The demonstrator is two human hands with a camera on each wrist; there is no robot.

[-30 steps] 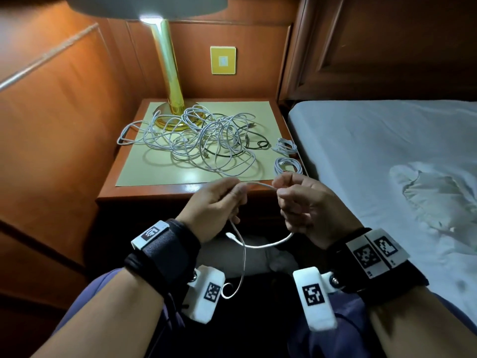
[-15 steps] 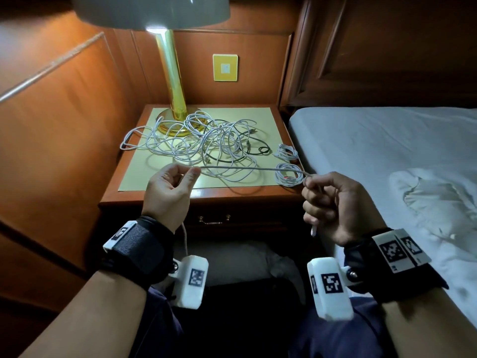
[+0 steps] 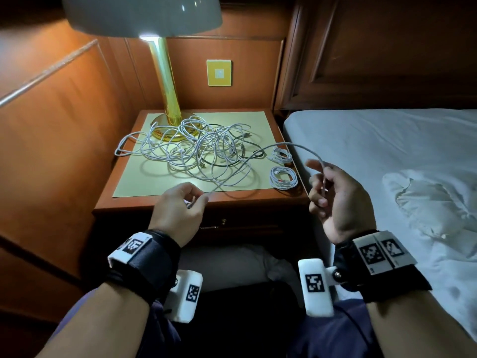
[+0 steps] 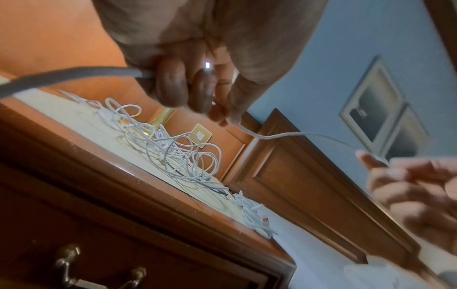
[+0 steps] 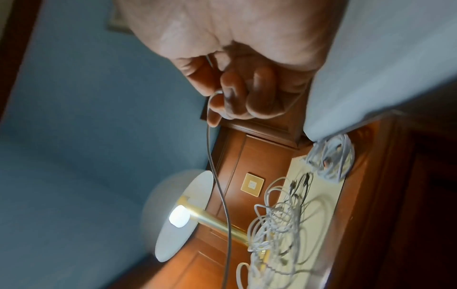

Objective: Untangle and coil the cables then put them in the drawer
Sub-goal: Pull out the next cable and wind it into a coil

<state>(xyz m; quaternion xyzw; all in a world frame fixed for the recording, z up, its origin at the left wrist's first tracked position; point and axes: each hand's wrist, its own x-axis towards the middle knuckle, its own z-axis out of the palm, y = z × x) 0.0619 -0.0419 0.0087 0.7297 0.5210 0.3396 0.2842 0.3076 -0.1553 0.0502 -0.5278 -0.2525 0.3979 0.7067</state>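
The left hand sits low over the front edge of the nightstand, knuckles up, its fingers curled in and thumb and forefinger pinching a single white cable. From there the cable rises in a loose arc over the tabletop and comes down into the right hand, which is lifted beside the bed, palm turned inward. Its forefinger points up with the cable draped over it, and the other fingers curl around the strand running through the palm.

Behind the held strand, the tangled heap of cables lies on the pale mat, some loops lying over the brass base of the lamp. Two small coiled bundles rest near the right edge of the table, one behind the other. The drawer under the tabletop is closed.

The left wrist camera shows what the head camera hides: the cable passes under the curled fingers and comes out again on the little-finger side as a thick blurred length, and the drawer's metal pull hangs below. The right wrist camera shows the strand dropping from the forefinger straight past the lit lamp shade, and a red-tipped plug in the nearer bundle. A wall switch plate sits behind the lamp.
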